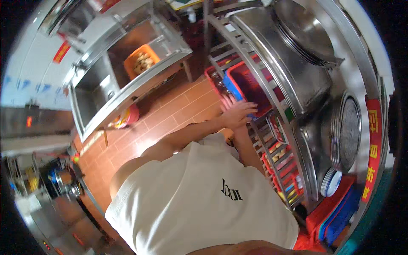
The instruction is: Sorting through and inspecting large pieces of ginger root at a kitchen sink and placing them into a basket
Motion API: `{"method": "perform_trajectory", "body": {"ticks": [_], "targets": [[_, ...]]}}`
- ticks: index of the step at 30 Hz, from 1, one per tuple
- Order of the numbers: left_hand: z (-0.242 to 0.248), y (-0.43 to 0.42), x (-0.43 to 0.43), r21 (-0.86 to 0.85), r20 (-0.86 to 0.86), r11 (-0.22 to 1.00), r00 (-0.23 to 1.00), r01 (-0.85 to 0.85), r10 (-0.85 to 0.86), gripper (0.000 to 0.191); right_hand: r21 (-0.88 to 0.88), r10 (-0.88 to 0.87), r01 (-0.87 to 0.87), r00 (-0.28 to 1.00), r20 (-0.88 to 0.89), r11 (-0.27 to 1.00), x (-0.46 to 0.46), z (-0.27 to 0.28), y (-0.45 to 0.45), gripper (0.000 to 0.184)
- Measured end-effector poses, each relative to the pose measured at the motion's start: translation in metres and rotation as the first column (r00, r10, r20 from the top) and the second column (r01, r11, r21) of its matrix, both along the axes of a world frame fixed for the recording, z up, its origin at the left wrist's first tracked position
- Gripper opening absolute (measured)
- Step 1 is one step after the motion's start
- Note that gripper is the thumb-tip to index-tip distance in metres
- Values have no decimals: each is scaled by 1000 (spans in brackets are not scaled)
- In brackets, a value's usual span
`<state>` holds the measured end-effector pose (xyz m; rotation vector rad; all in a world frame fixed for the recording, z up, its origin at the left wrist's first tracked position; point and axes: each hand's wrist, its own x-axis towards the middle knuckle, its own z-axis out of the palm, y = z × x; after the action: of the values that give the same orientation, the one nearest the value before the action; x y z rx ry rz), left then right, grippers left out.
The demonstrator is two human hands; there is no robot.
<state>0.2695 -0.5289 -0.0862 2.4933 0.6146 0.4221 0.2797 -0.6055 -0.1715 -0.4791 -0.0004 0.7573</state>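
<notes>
My left hand (239,112) reaches across in front of me, its fingers extended and apart, at the near end of a blue and red plastic basket (234,86) on a metal rack. It overlaps my right hand (228,101), whose blurred fingers are beside the basket's blue wall; whether they grip anything cannot be told. Close by, a red tray (212,75) holds small shiny items that are too blurred to name. The basket's red interior shows between the rack's bars.
Metal rack bars (255,70) run along the right, with large metal pans (287,60) above. Red baskets of packets (288,172) stand lower on the rack. At the left, a steel double sink (92,98) holds an orange basket (128,65) of pale food pieces. A pink bucket (132,114) stands below.
</notes>
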Motion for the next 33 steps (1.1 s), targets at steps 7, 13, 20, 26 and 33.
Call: {"method": "perform_trajectory", "body": {"ticks": [7, 13, 20, 26, 33], "targets": [[9, 87, -77, -121, 403, 945, 885, 305, -234, 38, -262, 259, -258, 965, -33, 930, -48, 164, 55, 51], [-41, 133, -172, -970, -139, -242, 850, -14, 507, 60, -168, 156, 341, 64, 986, 925, -77, 272, 65, 51], [19, 95, -179, -869, 51, -346, 758, 355, 650, 41, -560, 594, 278, -46, 803, 780, -112, 71, 134, 39], [128, 141, -217, -848, 526, 185, 750, 496, 401, 59, -942, 844, 0, 444, 302, 337, -39, -110, 99, 51], [200, 245, -256, -173, 728, 962, 685, 212, -20, 49, -690, 561, -660, 706, -433, 297, -63, -93, 144, 85]]}}
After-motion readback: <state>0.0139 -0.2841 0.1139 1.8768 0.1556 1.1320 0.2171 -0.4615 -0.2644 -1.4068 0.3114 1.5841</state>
